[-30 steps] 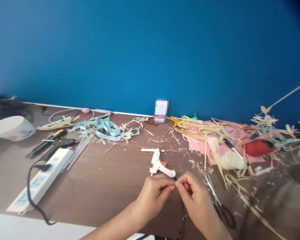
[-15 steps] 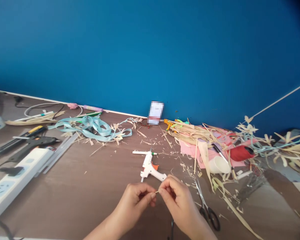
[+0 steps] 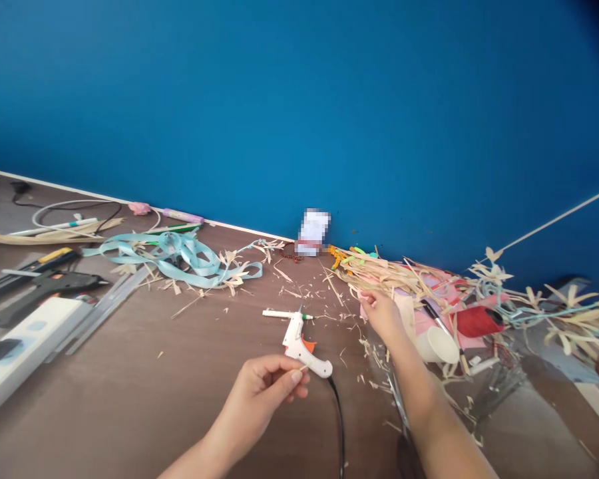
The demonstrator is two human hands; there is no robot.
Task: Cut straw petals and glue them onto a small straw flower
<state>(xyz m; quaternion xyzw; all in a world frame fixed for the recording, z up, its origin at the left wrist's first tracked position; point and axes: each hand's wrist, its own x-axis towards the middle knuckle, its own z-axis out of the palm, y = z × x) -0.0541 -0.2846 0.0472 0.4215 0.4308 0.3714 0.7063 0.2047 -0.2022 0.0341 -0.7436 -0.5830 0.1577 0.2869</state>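
Note:
Just below the handle of the white glue gun (image 3: pixel 294 339), my left hand (image 3: pixel 272 389) pinches a short, thin pale strip (image 3: pixel 303 368) between thumb and index finger. My right hand (image 3: pixel 382 314) is stretched forward over the near left edge of the pile of dried straw-like strips (image 3: pixel 384 269). Its fingers are curled with the tips close together; whether something small is between them I cannot make out. A pair of scissors (image 3: pixel 398 398) lies partly hidden under my right forearm. Behind the glue gun's nozzle lies a white pen (image 3: pixel 279 314).
Light blue ribbon (image 3: pixel 180 256) lies tangled at the back left. On the left are a white power strip (image 3: pixel 44 332) and a black glue gun (image 3: pixel 54 293). A red thread spool (image 3: pixel 476 321) and a white cup (image 3: pixel 442 344) stand on the right. A blue wall (image 3: pixel 279 120) closes the back.
My right hand has left the strip and moved forward and right to the straw-like pile. My left hand still pinches the strip. The view has shifted slightly.

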